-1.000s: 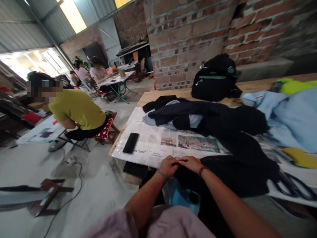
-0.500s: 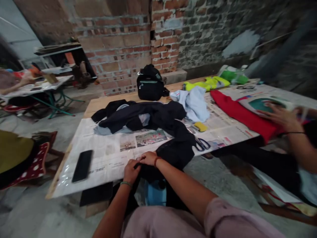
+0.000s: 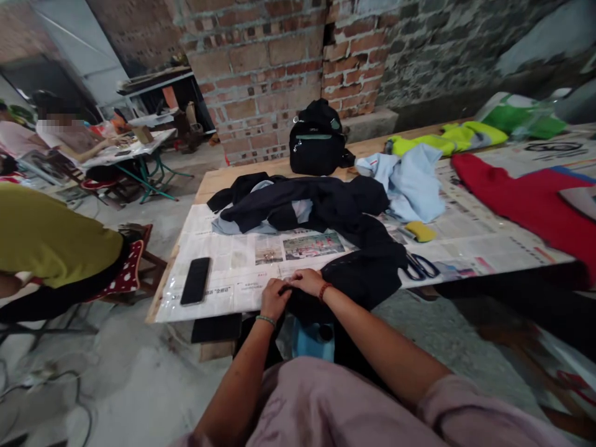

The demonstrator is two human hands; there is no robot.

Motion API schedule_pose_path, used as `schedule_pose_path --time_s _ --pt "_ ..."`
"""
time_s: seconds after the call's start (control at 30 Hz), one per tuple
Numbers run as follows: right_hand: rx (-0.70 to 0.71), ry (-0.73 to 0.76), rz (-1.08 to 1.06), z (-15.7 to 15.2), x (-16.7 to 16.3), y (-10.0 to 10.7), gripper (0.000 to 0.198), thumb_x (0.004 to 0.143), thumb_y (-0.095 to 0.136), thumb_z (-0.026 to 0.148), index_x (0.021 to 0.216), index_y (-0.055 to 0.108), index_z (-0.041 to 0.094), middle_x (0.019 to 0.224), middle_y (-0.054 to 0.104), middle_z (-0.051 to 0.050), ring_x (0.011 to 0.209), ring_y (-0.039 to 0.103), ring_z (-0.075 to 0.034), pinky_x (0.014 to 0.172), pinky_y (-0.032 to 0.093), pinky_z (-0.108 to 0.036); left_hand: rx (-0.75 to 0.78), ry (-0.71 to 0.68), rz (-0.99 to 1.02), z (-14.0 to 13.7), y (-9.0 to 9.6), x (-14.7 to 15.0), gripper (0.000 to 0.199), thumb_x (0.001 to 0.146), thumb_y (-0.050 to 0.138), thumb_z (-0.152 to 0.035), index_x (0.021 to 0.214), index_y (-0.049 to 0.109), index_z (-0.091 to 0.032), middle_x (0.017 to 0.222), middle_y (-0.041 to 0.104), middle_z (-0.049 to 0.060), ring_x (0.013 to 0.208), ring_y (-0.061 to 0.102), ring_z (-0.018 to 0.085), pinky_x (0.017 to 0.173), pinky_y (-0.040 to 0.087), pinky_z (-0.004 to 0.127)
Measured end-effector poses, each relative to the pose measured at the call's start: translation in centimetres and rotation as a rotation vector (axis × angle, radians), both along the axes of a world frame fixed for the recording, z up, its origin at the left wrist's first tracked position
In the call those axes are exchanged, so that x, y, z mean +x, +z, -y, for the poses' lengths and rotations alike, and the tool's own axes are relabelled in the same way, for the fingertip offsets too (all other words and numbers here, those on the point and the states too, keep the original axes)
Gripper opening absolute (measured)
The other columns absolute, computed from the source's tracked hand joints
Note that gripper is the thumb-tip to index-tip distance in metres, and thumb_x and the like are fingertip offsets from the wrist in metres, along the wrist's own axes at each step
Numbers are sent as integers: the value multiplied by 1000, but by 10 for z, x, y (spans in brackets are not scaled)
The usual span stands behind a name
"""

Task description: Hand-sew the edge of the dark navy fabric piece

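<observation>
A dark garment [image 3: 302, 200] lies bunched across the newspaper-covered table [image 3: 237, 282], with light grey-blue parts showing, and one end hangs over the front edge toward me. At that edge my left hand [image 3: 274, 298] pinches the black cloth, fingers closed. Right beside it my right hand [image 3: 306, 282] also grips the cloth, its fingertips almost touching the left ones. Whether a needle or thread is between the fingers is too small to tell. Scissors [image 3: 420, 267] with dark blue handles lie to the right of the garment, partly against it.
A phone [image 3: 195, 281] lies at the left. Behind the garment stands a black backpack [image 3: 315, 143]. To the right are a light blue cloth [image 3: 414, 183], a yellow pad [image 3: 420, 231], a hi-vis garment [image 3: 451, 141] and a red garment [image 3: 516, 195]. A person [image 3: 56, 242] sits at left.
The view has swung to the right-hand side less and to the left more, so the co-worker's hands at right are out of sight. Both my hands keep their hold on the dark garment.
</observation>
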State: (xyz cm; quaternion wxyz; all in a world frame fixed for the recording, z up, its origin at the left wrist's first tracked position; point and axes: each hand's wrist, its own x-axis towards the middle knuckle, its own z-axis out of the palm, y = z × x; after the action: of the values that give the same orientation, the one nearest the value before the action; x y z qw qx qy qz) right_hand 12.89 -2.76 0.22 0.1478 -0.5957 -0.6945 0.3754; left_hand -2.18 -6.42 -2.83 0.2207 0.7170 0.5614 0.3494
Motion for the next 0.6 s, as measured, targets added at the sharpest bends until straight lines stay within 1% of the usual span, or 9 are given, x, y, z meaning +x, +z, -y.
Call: schedule_pose_path --time_s 0.1,0.2,0.27,0.33,0.43,0.5,0.6 --pt "141 -15 -42 9 -1 -3 12 73 53 26 74 63 19 78 65 1 78 55 -13 77 31 -26 12 -33 48 0 0 0 17 68 58 -9 79 64 -21 80 57 0 77 55 11 72 46 25" --pt "300 26 -44 16 -4 -4 10 75 50 19 76 60 18 82 63 -1 81 53 -13 78 29 -27 -2 -36 64 0 -1 -1 19 69 55 -6 78 64 -20 79 59 0 78 56 11 74 46 25" --pt "331 58 -54 17 -6 -4 10 76 48 16 76 58 17 81 61 -1 80 52 -12 77 29 -26 -24 -19 66 -1 -2 -1 19 70 54 -7 79 64 -20 78 60 0 77 56 12 74 45 25" --pt "285 38 -105 14 -8 -4 8 75 48 16 74 56 17 77 60 0 76 50 -12 74 30 -25 -53 0 76 -2 -3 -1 19 71 53 -8 82 64 -20 80 62 0 78 56 12 74 45 26" --pt "113 -85 -227 3 -12 -5 2 69 53 17 68 54 17 66 55 2 65 47 -10 64 32 -21 -86 -1 92 -2 -3 -1 20 72 52 -8 85 63 -19 83 63 1 80 57 12 77 45 27" --pt "27 -160 -269 -4 -15 -6 2 65 54 15 64 53 17 61 52 4 60 45 -9 58 33 -19 -88 -7 99 -3 -3 -2 20 72 52 -8 85 63 -19 85 63 1 82 57 12 79 45 27" --pt "-14 -223 -293 -11 -20 -7 4 61 53 12 62 51 16 58 50 5 57 45 -8 53 33 -17 -83 4 94 -3 -3 -3 21 71 52 -8 86 62 -19 85 63 1 83 57 12 79 45 27"
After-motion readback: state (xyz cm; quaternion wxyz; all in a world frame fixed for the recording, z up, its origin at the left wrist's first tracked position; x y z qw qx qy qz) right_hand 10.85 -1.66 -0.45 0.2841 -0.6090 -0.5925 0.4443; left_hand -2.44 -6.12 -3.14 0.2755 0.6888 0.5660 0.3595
